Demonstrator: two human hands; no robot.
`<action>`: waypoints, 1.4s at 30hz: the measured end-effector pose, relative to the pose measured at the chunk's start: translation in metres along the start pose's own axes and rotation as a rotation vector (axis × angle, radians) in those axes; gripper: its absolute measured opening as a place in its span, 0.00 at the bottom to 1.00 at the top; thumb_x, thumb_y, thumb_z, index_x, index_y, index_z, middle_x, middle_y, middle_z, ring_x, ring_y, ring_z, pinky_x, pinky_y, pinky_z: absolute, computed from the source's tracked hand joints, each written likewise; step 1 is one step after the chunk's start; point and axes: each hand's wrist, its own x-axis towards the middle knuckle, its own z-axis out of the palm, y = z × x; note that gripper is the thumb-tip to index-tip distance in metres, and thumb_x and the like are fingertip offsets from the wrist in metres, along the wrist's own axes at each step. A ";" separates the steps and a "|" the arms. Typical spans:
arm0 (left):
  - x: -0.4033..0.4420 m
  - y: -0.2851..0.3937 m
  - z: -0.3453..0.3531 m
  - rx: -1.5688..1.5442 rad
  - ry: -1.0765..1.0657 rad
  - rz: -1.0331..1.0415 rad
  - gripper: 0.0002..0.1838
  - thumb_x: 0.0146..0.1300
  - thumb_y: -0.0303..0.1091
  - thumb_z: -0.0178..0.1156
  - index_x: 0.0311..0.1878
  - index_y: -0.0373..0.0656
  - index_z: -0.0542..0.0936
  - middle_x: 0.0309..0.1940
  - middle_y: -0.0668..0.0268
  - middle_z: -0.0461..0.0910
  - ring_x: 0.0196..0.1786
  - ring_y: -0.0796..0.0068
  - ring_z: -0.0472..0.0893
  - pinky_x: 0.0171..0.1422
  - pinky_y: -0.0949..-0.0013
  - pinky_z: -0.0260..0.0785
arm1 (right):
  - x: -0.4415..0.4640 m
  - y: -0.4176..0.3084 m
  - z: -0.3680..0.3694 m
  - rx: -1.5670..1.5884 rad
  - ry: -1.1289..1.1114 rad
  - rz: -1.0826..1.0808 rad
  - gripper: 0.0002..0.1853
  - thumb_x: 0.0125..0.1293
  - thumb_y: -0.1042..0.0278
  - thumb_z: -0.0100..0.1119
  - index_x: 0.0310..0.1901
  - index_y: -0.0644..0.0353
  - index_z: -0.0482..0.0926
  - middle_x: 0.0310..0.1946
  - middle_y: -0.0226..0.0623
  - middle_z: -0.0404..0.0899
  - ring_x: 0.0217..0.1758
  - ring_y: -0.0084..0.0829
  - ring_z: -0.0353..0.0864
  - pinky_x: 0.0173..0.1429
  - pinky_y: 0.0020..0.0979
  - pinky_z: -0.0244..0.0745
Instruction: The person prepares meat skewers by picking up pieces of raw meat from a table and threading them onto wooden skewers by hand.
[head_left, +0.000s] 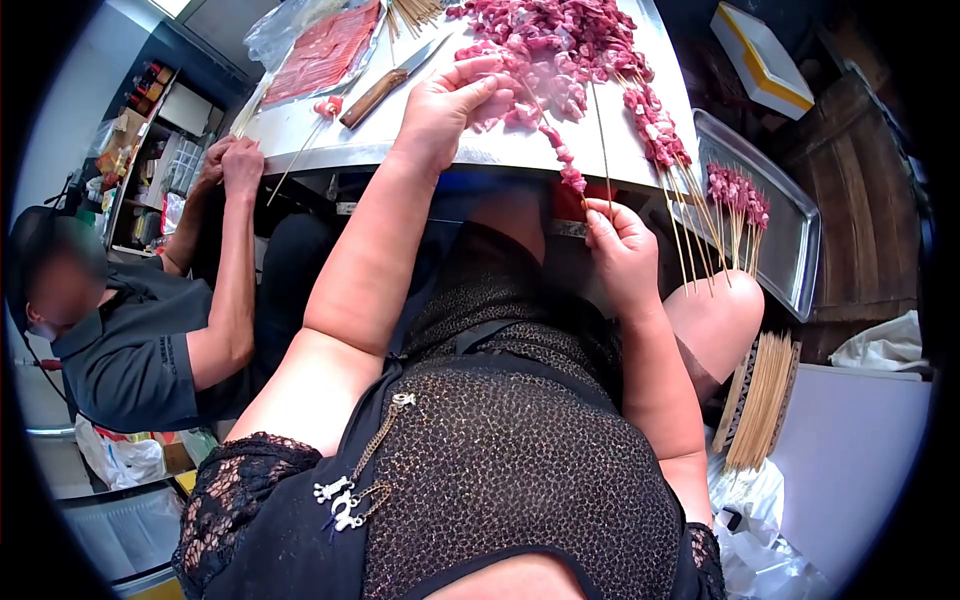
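My right hand pinches the lower end of a skewer threaded with several small meat pieces, which slants up toward the meat pile on the white table. Near the skewer's upper end is my left hand, raised over the table edge with thumb and fingers curled; whether meat is between its fingertips is hard to tell. Finished meat skewers lie at the table's right edge, their sticks hanging over it. A bare stick stands beside the skewer I hold.
A wooden-handled knife and packed meat strips lie at the table's left. A co-worker sits left, both hands at the table edge. On the right are a metal tray with more skewers and a box of bare sticks.
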 end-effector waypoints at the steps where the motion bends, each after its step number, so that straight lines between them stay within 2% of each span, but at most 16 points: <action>1: 0.000 -0.001 -0.001 0.016 -0.005 0.011 0.15 0.66 0.23 0.51 0.56 0.32 0.70 0.44 0.49 0.79 0.45 0.62 0.82 0.49 0.67 0.79 | 0.000 0.000 0.000 -0.007 0.002 0.002 0.10 0.66 0.70 0.57 0.46 0.63 0.79 0.25 0.21 0.74 0.24 0.10 0.66 0.27 0.13 0.61; 5: 0.003 -0.007 -0.001 -0.124 0.058 0.001 0.17 0.67 0.23 0.48 0.59 0.35 0.66 0.45 0.48 0.78 0.46 0.60 0.82 0.50 0.65 0.79 | -0.002 -0.002 0.004 -0.061 -0.031 -0.040 0.10 0.65 0.70 0.57 0.46 0.64 0.80 0.25 0.21 0.74 0.25 0.10 0.67 0.28 0.14 0.62; 8: 0.000 -0.006 0.003 -0.273 0.051 -0.038 0.17 0.69 0.23 0.43 0.60 0.38 0.62 0.48 0.46 0.75 0.49 0.57 0.81 0.53 0.61 0.78 | -0.004 -0.005 0.007 -0.135 -0.061 -0.015 0.10 0.65 0.70 0.58 0.45 0.64 0.80 0.26 0.21 0.75 0.26 0.10 0.68 0.30 0.14 0.64; 11: -0.002 -0.007 0.004 -0.368 0.026 -0.037 0.18 0.67 0.21 0.47 0.59 0.38 0.62 0.47 0.48 0.75 0.48 0.58 0.80 0.52 0.62 0.78 | -0.004 -0.002 0.008 -0.128 -0.045 -0.028 0.10 0.65 0.70 0.58 0.45 0.63 0.80 0.25 0.21 0.75 0.25 0.10 0.67 0.30 0.14 0.64; 18: -0.004 -0.009 0.008 -0.399 0.019 -0.009 0.16 0.67 0.22 0.48 0.57 0.36 0.62 0.47 0.48 0.76 0.48 0.57 0.80 0.54 0.60 0.77 | -0.004 -0.002 0.008 -0.161 -0.021 -0.057 0.09 0.65 0.70 0.58 0.45 0.63 0.80 0.25 0.21 0.75 0.25 0.11 0.67 0.30 0.15 0.64; 24: -0.010 -0.005 0.013 -0.459 -0.016 -0.045 0.16 0.66 0.21 0.49 0.56 0.33 0.64 0.47 0.48 0.76 0.49 0.56 0.80 0.54 0.60 0.77 | -0.004 -0.004 0.006 -0.274 0.039 -0.208 0.09 0.64 0.72 0.58 0.43 0.64 0.81 0.25 0.24 0.76 0.26 0.13 0.70 0.32 0.17 0.67; 26: -0.012 -0.005 0.015 -0.401 -0.080 -0.068 0.17 0.66 0.22 0.47 0.58 0.32 0.63 0.48 0.49 0.76 0.51 0.59 0.80 0.57 0.61 0.75 | -0.002 -0.002 0.003 -0.347 0.019 -0.260 0.08 0.65 0.74 0.56 0.44 0.64 0.80 0.28 0.22 0.75 0.28 0.12 0.68 0.33 0.15 0.64; 27: -0.013 -0.003 0.014 -0.402 -0.077 -0.068 0.17 0.66 0.22 0.47 0.58 0.32 0.63 0.48 0.49 0.76 0.51 0.59 0.80 0.57 0.61 0.75 | -0.002 -0.003 0.001 -0.347 0.017 -0.258 0.08 0.65 0.74 0.56 0.44 0.64 0.80 0.28 0.22 0.75 0.28 0.12 0.68 0.33 0.15 0.64; 29: -0.015 0.000 0.010 -0.321 -0.177 -0.091 0.18 0.65 0.22 0.50 0.58 0.32 0.64 0.46 0.50 0.77 0.51 0.60 0.80 0.56 0.62 0.75 | 0.000 -0.006 -0.004 -0.389 0.031 -0.274 0.08 0.63 0.74 0.58 0.43 0.65 0.81 0.26 0.29 0.79 0.28 0.15 0.73 0.34 0.20 0.69; 35: -0.017 -0.005 0.011 -0.256 -0.230 -0.153 0.22 0.63 0.22 0.54 0.60 0.32 0.63 0.45 0.50 0.79 0.49 0.63 0.81 0.55 0.65 0.75 | -0.002 -0.013 -0.002 -0.339 -0.017 -0.210 0.08 0.64 0.73 0.57 0.43 0.65 0.81 0.26 0.27 0.78 0.27 0.14 0.72 0.32 0.18 0.68; 37: -0.020 -0.012 0.015 -0.204 -0.238 -0.178 0.24 0.63 0.24 0.56 0.61 0.33 0.63 0.46 0.50 0.79 0.49 0.64 0.80 0.55 0.67 0.74 | -0.004 -0.013 0.000 -0.323 -0.030 -0.171 0.09 0.64 0.73 0.57 0.43 0.65 0.81 0.26 0.25 0.78 0.27 0.13 0.71 0.32 0.17 0.68; 40: -0.024 -0.017 0.025 -0.185 -0.174 -0.155 0.20 0.67 0.29 0.53 0.60 0.34 0.65 0.45 0.51 0.79 0.48 0.63 0.80 0.55 0.64 0.74 | -0.001 -0.009 0.001 -0.150 -0.006 -0.130 0.09 0.65 0.72 0.57 0.44 0.65 0.80 0.28 0.25 0.77 0.27 0.13 0.70 0.32 0.17 0.68; 42: -0.023 -0.023 0.027 -0.421 -0.184 -0.234 0.16 0.70 0.35 0.50 0.56 0.36 0.69 0.42 0.53 0.80 0.47 0.63 0.81 0.53 0.63 0.75 | 0.000 -0.011 0.002 -0.184 0.015 -0.153 0.09 0.65 0.72 0.57 0.44 0.65 0.80 0.28 0.25 0.77 0.27 0.13 0.70 0.32 0.17 0.68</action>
